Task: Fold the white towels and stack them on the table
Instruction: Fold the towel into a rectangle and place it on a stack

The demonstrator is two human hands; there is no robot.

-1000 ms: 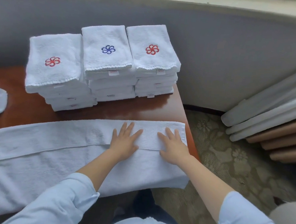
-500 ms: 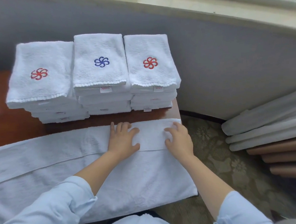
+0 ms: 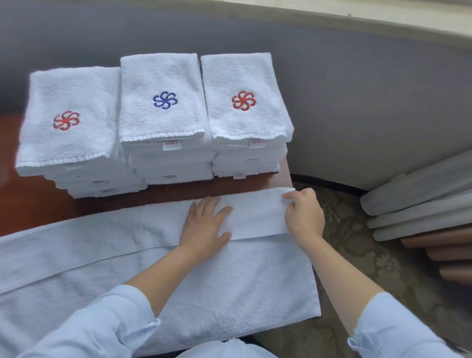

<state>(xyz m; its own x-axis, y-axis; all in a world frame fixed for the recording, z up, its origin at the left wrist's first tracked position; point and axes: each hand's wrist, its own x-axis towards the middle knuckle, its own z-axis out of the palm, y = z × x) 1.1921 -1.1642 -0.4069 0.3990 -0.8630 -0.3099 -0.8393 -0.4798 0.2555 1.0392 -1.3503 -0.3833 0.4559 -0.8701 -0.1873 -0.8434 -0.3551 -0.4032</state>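
broadly, the brown worktop [image 3: 26, 206] carries everything: a long white towel [image 3: 221, 289] spread lengthwise across its near half, with its right end overhanging the worktop's right edge, and behind it three stacks of folded towels side by side. the left stack [image 3: 70, 128] shows a red flower mark, the middle stack [image 3: 162, 101] a blue one, the right stack [image 3: 243, 101] red again, and all three stand just beyond the spread towel's far edge. the spread towel has its far long strip turned over toward the person, leaving a band with a straight seam along it, so the step in hand looks like the first lengthwise fold, not yet pressed through. the left hand [image 3: 203, 227] lies open and flat on that band, palm down, pinning it. the right hand [image 3: 305, 214] is closed in a pinch on the towel's far right corner, thumb and fingertips holding the edge. next, by my judgement, the move calls for squaring that corner against the layer beneath, then bringing the near strip over while the left hand keeps the cloth from sliding off the right edge.
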